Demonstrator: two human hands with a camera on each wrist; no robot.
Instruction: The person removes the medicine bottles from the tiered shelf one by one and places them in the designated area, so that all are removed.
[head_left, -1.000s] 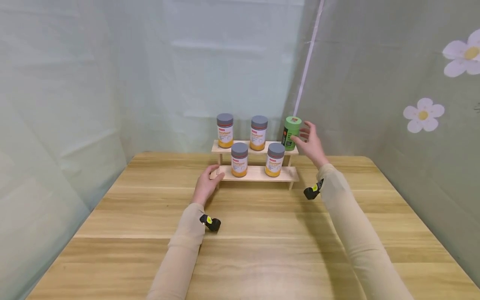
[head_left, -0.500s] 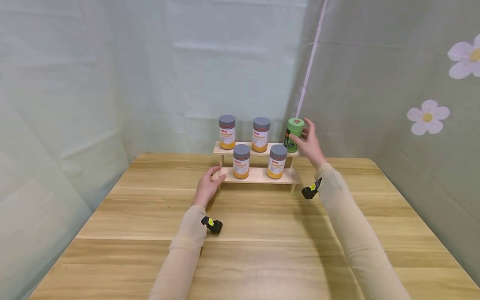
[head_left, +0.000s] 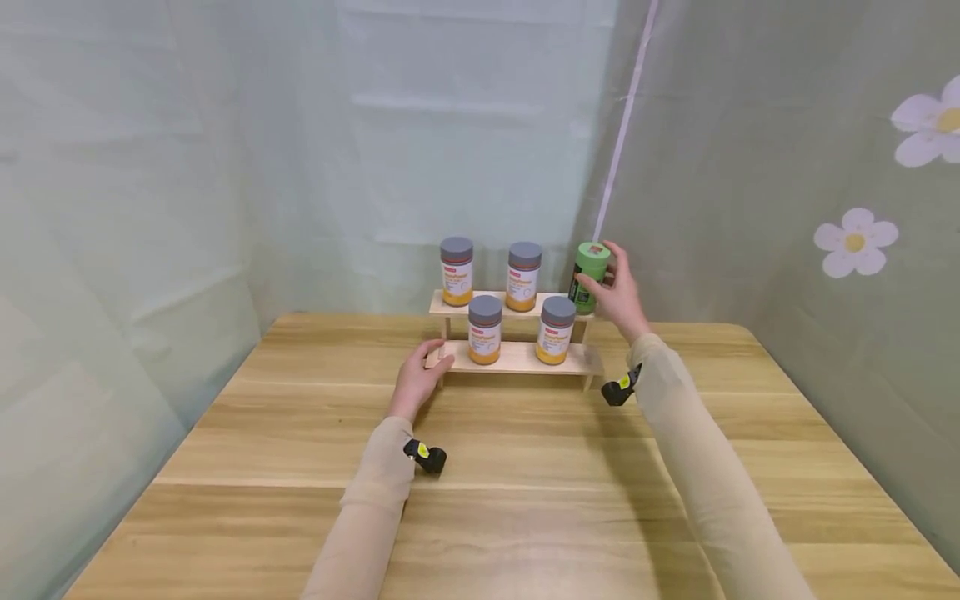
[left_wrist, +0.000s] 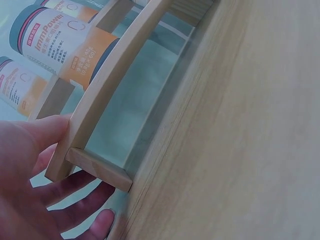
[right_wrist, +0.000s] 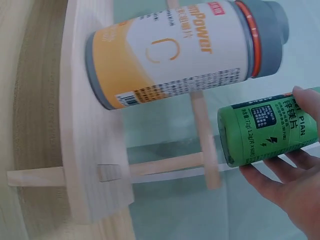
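A two-tier wooden display shelf stands on the table. In the head view my left hand holds the left end of its lower board. The left wrist view shows the thumb against the board's edge and the other fingers around the shelf's leg. My right hand grips a green supplement bottle at the upper board's right end, thumb in front and fingers behind. The bottle is upright; its base is close to the upper board, and I cannot tell whether it touches.
Two grey-capped white-and-orange supplement bottles stand on the upper board, a left one and a middle one. Two more, a left one and a right one, stand on the lower board. A pale curtain hangs behind the table.
My right fingers, spread off the green bottle's side a second ago, have come in around it. The left hand stays at the shelf's end. The head view has shifted slightly.
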